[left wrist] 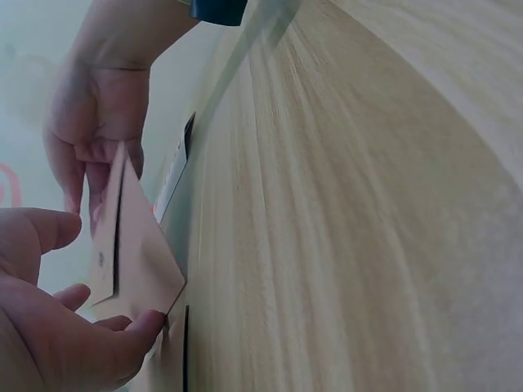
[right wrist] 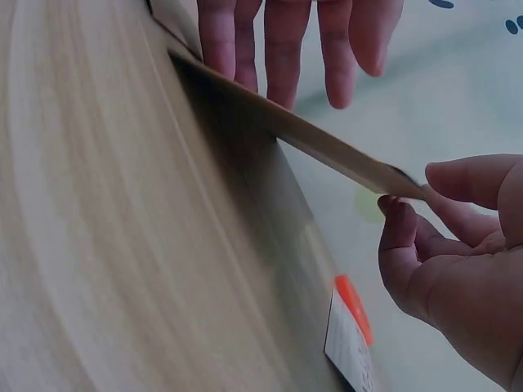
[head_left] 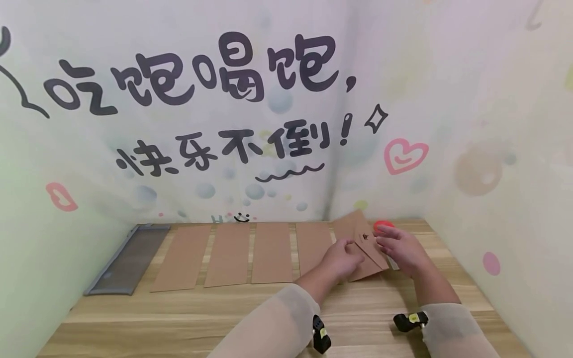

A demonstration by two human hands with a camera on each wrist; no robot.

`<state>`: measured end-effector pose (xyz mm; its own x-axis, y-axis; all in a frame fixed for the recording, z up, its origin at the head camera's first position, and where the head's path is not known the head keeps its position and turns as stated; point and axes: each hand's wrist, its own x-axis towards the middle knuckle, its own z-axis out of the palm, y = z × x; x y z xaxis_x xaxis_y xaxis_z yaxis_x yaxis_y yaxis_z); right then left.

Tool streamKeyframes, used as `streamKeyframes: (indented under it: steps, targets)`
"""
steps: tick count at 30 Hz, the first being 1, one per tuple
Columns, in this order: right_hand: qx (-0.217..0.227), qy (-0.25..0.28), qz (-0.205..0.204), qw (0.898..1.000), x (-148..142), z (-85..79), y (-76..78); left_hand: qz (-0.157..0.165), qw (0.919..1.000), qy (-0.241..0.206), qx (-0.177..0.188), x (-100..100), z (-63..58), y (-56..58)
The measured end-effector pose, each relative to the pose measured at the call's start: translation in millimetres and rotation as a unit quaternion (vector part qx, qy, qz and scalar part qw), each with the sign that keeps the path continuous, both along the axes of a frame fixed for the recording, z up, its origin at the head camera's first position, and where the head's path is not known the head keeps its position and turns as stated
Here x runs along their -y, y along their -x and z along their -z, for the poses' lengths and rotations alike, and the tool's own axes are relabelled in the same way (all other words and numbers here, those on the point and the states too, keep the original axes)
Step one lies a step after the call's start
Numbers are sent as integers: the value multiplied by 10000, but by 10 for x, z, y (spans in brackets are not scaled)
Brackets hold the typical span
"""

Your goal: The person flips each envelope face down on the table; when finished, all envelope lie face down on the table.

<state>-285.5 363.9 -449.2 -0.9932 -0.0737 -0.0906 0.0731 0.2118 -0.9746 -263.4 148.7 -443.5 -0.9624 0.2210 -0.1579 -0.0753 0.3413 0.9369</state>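
Observation:
A brown paper envelope (head_left: 369, 256) with a pointed flap and a small dark print is tilted up off the table, between both hands. My right hand (head_left: 403, 251) pinches its edge between thumb and fingertips, plainest in the right wrist view, where that hand (right wrist: 466, 237) is at the right. My left hand (head_left: 342, 258) is at the near left side of the envelope. In the left wrist view this hand (left wrist: 73, 318) has its fingers spread, with a fingertip touching the envelope's lower corner. The left fingers look fairly straight in the right wrist view.
Several flat brown paper pieces (head_left: 270, 253) lie in a row to the left. A grey mesh pouch (head_left: 130, 261) is at the far left. Beyond the right hand are a red-orange round item (head_left: 382, 226) and a white printed card (right wrist: 347, 339). Printed cloth walls (head_left: 286, 109) enclose the table.

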Motion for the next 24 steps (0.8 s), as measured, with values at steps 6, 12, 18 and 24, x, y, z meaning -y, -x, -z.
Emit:
streamKeyframes:
  steps: [6, 12, 18, 24]
  targets:
    - [-25, -89, -256, 9996, 70, -64, -27, 140, 9996, -239, -88, -13, 55, 24]
    - [-114, 136, -608, 9980, 172, -155, -78, 211, 9970, -732, -105, -12, 32, -3]
    - [-12, 291, -734, 9969, 238, -166, -96, 246, 9948, -947, -287, -22, -6, -15]
    - [188, 281, -823, 9960, 278, -148, -109, 244, 9910, -1294, -239, -11, -30, -24]
